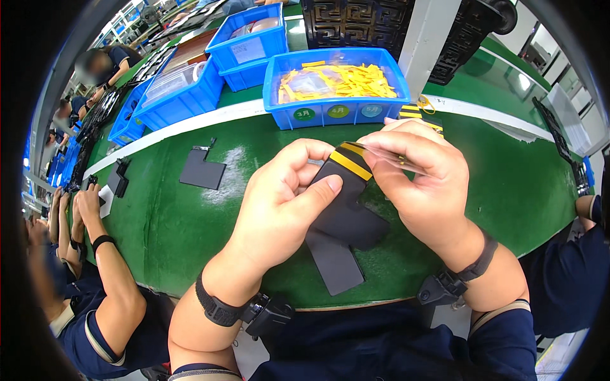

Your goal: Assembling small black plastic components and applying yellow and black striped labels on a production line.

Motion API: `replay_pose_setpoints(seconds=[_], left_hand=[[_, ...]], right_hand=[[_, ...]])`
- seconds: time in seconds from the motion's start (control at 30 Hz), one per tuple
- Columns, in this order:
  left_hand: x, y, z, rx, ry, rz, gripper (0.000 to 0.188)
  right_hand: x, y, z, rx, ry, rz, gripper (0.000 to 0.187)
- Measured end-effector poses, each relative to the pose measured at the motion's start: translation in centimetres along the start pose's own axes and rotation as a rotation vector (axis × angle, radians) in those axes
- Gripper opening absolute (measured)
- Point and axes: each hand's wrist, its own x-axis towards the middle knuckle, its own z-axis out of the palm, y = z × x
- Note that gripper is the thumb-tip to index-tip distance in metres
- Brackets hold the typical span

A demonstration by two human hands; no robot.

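My left hand (pixel 273 203) grips a flat black L-shaped piece (pixel 343 213), thumb on its face and fingers behind. Near the top of that piece runs a yellow strip (pixel 351 165), with a second yellow band just above it. My right hand (pixel 426 178) pinches a thin clear film (pixel 401 160) beside the upper end of the black piece; its fingertips are close to the upper band. Whether the film still touches the band, I cannot tell. Under the held piece, another flat black piece (pixel 335 265) lies on the table, partly covered.
A separate black L-shaped piece (pixel 202 169) rests on the green table (pixel 171 247) to the left. Ahead stands a blue bin (pixel 274 114) of loose yellow strips (pixel 368 82). Yellow-and-black striped material (pixel 419 113) lies behind my right hand. A co-worker's hand (pixel 88 202) works at far left.
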Motion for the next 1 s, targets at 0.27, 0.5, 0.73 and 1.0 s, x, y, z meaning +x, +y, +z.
replay_pose_setpoints(seconds=[0.27, 0.5, 0.73, 1.0], left_hand=[[0.0, -0.1, 0.1, 0.015, 0.023, 0.017, 0.021], [-0.2, 0.2, 0.4, 0.037, 0.01, -0.044, 0.025], [-0.3, -0.3, 1.0, 0.07, 0.146, 0.103, 0.024], [0.1, -0.3, 0.5, -0.01, 0.135, 0.057, 0.024]], right_hand=[[0.0, 0.0, 0.0, -0.123, -0.015, -0.085, 0.019], [-0.3, 0.6, 0.6, -0.079, -0.007, -0.047, 0.018], [-0.3, 1.3, 1.0, 0.023, 0.038, -0.004, 0.013], [0.9, -0.2, -0.3, -0.419, 0.02, -0.362, 0.026]])
